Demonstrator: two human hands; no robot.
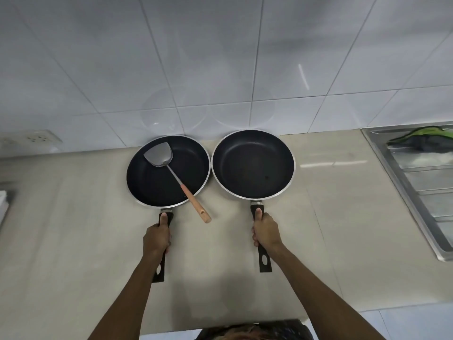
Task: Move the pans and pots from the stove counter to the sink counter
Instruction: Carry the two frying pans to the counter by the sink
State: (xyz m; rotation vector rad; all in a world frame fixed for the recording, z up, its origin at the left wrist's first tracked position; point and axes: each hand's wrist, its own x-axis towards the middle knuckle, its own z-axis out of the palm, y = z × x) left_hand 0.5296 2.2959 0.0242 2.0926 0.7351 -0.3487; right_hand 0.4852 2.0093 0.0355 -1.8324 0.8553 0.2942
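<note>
Head view looks down on two bare hands, each wrapped around a black pan handle. The left hand [157,238] grips the handle of the left black non-stick frying pan with a silver rim [149,182], thumb laid along the top. The right hand [266,229] grips the handle of the right, matching black frying pan [253,165] the same way. Both pans sit side by side over the beige stone counter [73,229], rims almost touching, close to the white tiled wall [220,57]. A steel spatula with a wooden handle [177,181] lies in the left pan, its handle jutting over the rim toward the right pan. Well right of the right pan is a stainless steel sink drainboard [421,192] holding a green and dark cloth [421,139].
</note>
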